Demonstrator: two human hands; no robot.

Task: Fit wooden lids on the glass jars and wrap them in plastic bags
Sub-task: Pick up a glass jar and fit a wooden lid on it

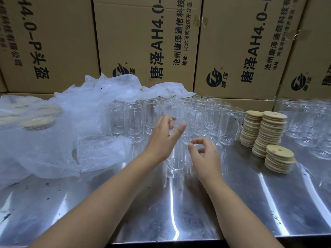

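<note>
Several open glass jars stand in rows at the back of the steel table. Wooden lids with a centre hole are stacked to their right. Both hands are above the table in front of the jars. My right hand pinches the edge of a thin clear plastic bag, which hangs blurred between the hands. A glass jar shows through it. My left hand has bent fingers and the thumb held apart; I cannot make out whether it holds the film.
A heap of bubble wrap covers the left of the table, with wrapped lidded jars under it. More jars stand at the far right. Printed cardboard boxes form a wall behind. The table's front edge runs along the bottom.
</note>
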